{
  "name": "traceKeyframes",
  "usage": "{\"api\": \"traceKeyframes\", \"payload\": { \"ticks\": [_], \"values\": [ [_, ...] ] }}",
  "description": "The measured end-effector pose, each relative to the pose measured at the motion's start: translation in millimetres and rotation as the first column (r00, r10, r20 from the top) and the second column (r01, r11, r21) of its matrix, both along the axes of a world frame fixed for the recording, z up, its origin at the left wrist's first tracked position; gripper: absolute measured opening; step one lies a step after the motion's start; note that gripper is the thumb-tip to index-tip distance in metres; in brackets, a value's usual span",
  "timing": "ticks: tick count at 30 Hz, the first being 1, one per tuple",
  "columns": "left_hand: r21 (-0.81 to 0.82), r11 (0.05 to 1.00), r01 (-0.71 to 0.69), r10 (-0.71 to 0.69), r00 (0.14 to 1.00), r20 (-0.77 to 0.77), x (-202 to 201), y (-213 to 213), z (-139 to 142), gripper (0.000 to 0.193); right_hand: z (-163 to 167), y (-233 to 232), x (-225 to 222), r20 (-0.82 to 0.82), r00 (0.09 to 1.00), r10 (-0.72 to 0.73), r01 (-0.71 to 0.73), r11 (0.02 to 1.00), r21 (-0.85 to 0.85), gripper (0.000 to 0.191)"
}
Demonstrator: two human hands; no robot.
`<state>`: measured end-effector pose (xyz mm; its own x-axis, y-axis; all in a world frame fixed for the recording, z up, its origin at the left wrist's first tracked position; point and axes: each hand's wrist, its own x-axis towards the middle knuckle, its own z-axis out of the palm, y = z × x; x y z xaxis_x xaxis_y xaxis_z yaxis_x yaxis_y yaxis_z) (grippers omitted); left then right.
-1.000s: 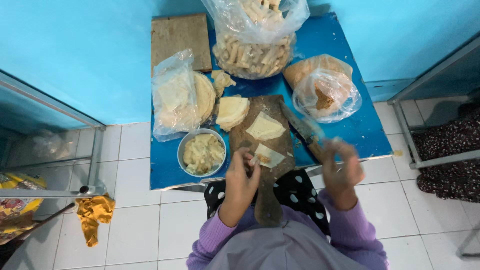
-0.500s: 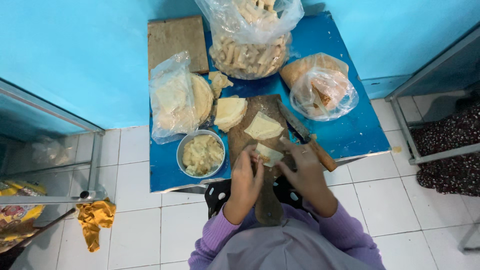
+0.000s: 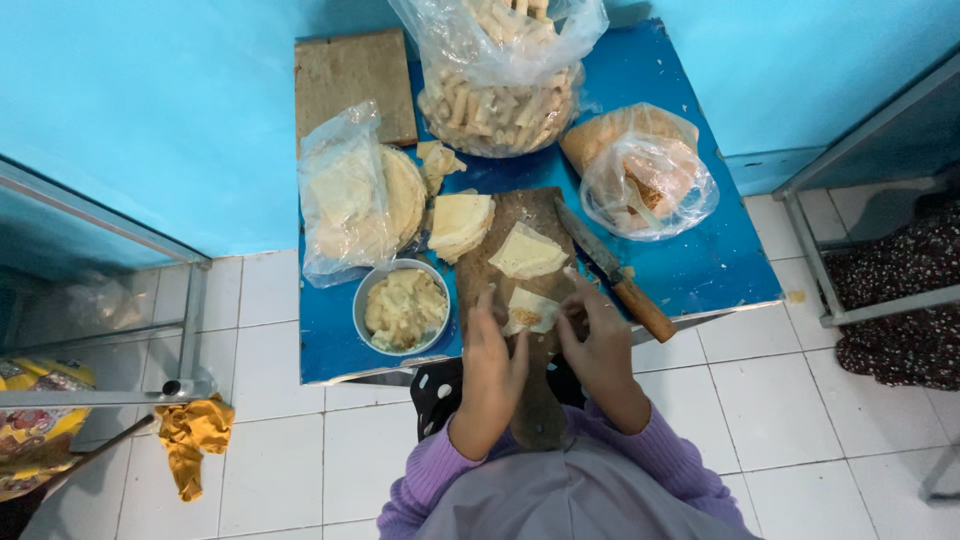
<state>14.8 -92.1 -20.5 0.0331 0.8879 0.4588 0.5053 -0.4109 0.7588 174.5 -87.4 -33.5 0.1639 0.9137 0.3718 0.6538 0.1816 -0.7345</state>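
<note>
crowding the near edge of the blue table (image 3: 700, 265), your left hand (image 3: 492, 365) and right hand (image 3: 598, 350) pinch the filled wrapper (image 3: 530, 311) on the wooden board (image 3: 530, 400), knife (image 3: 612, 270) just beside.

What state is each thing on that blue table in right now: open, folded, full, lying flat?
Small wrapper: partly folded, filling showing, both hands on it.
Left hand: fingers on the wrapper's left edge.
Right hand: fingers on its right edge.
Second wrapper: lying flat on the board.
Knife: lying idle.
Metal bowl: holds filling.
Big bag of rolls: open, nearly full.
</note>
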Motion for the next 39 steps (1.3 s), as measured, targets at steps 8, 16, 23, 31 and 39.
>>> {"api": "traceKeyframes", "payload": {
  "ticks": [8,16,23,31,39],
  "values": [
    [-0.159,0.987,0.007,-0.012,0.999,-0.032,-0.8,2.3,-3.1,0.069,-2.3,2.1,0.9,0.125,0.992,0.000,-0.010,0.997,0.079,0.063],
    [-0.083,0.995,0.056,-0.047,0.993,0.108,-0.3,1.9,-6.1,0.074,-5.6,-1.5,-1.4,-0.092,0.992,0.086,-0.087,0.996,-0.004,0.070],
    [-0.060,0.998,0.030,-0.025,0.997,0.075,6.5,2.5,-6.1,0.071,-7.5,0.2,-5.2,-0.111,0.991,0.070,-0.069,0.998,0.013,0.070],
    [-0.068,0.998,-0.016,0.017,1.000,0.021,7.8,5.8,-2.8,0.069,-6.8,-1.4,-7.0,-0.144,0.988,0.051,-0.054,0.998,-0.020,0.067],
    [-0.106,0.994,-0.033,0.033,0.999,-0.004,12.5,9.3,-9.0,0.057,-7.8,-0.7,-8.4,-0.124,0.991,0.041,-0.041,0.999,0.002,0.068]
  ]
}}
